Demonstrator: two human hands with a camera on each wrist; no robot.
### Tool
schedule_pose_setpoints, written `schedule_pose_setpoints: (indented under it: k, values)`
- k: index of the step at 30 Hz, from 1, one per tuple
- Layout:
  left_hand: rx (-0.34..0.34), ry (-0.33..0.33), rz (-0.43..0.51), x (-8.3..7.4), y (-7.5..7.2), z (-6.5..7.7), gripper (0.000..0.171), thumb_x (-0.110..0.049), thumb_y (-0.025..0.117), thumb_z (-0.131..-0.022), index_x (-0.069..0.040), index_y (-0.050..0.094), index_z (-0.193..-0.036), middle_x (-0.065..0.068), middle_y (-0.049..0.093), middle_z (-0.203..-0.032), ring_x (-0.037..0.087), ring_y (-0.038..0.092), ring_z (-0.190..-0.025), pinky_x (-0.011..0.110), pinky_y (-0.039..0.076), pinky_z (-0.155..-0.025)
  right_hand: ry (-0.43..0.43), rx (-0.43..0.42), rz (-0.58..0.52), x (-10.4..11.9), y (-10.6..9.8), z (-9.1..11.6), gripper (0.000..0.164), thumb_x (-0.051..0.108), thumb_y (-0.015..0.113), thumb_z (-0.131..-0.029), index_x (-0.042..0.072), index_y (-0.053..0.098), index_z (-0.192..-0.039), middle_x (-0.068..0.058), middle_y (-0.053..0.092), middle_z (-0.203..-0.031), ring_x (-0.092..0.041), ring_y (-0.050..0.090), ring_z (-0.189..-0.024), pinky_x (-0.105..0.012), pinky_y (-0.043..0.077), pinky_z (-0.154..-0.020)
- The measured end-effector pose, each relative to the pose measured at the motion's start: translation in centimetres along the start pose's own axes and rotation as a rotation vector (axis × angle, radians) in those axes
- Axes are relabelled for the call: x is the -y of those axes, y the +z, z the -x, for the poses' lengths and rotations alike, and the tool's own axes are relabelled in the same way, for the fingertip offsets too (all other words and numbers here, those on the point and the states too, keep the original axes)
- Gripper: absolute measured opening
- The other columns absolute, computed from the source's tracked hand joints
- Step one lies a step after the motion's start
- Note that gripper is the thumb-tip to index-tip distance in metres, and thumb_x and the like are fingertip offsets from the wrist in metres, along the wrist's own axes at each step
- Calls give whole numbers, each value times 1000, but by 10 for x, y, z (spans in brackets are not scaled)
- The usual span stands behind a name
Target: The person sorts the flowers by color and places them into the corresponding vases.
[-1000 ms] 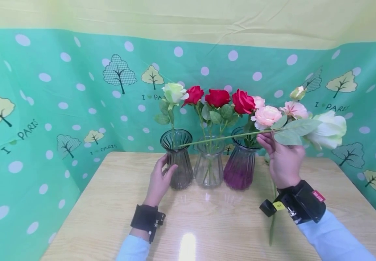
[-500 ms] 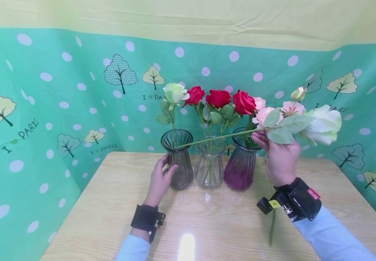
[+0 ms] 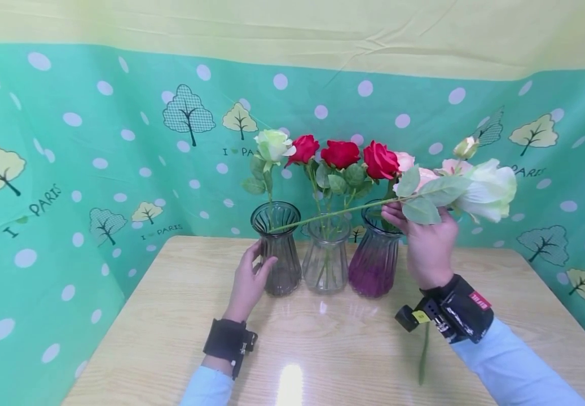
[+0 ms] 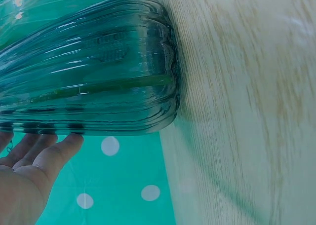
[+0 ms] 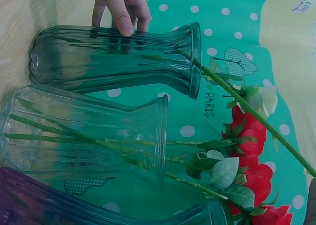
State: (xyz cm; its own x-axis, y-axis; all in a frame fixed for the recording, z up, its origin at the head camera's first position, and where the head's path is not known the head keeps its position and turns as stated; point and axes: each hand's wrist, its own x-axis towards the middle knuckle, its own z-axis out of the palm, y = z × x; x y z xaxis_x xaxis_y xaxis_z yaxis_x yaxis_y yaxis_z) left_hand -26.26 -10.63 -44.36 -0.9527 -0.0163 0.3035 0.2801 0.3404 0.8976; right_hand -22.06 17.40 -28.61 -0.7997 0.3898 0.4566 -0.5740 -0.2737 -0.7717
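Observation:
My left hand (image 3: 246,282) holds the left side of a smoky grey ribbed glass vase (image 3: 281,268), thumb toward the front. A pale green-white rose (image 3: 273,145) stands in that vase, its stem (image 4: 108,86) showing through the glass in the left wrist view. Between the fingers of my right hand (image 3: 430,248) is the stem of a second white rose (image 3: 487,190), pinched just below its leaves. This rose lies nearly level, bloom to the right. In the right wrist view its stem (image 5: 266,124) slants down to the mouth of the grey vase.
A clear vase (image 3: 325,273) with red roses (image 3: 340,153) stands in the middle. Right of it is a purple-based vase (image 3: 373,273). Pink flowers (image 3: 453,166) are partly hidden behind the held rose. A loose green stem (image 3: 423,361) lies on the wooden table (image 3: 170,338).
My right hand has moved left with the white rose, and the stem's end has shifted slightly further left over the grey vase's mouth. The left hand has stayed on the vase.

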Motion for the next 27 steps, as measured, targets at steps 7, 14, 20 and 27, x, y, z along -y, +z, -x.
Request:
schedule_pose_setpoints:
  k: [7, 14, 20, 27]
  values:
    - [1, -2, 10, 1, 0, 0, 67, -43, 58, -88, -8, 36, -141, 16, 41, -144, 31, 39, -134, 48, 41, -105, 11, 19, -3, -1, 3, 1, 26, 2, 59, -89, -2, 55, -115, -11, 66, -83, -19, 70, -75, -31, 59, -72]
    - [-1, -6, 19, 4, -1, 0, 66, -41, 59, -88, -9, 37, -140, 15, 41, -143, 31, 39, -134, 48, 41, -106, 24, 50, 12, 0, 7, 2, 24, -4, 59, -88, -1, 57, -112, -9, 66, -81, -17, 70, -74, -31, 59, -72]
    - [1, -10, 13, 4, 0, 0, 65, -39, 60, -88, -8, 36, -141, 15, 41, -144, 30, 40, -134, 47, 41, -106, 45, 60, 49, 1, 11, 2, 20, -4, 58, -89, 1, 58, -108, -8, 68, -80, -16, 70, -74, -31, 59, -72]
    - [14, -48, 19, -13, -3, 2, 61, -28, 59, -91, -3, 34, -141, 19, 38, -145, 33, 37, -135, 48, 39, -107, 46, 77, 74, -1, 17, 0, 11, 0, 58, -90, 1, 60, -101, -8, 69, -80, -17, 71, -75, -32, 59, -73]
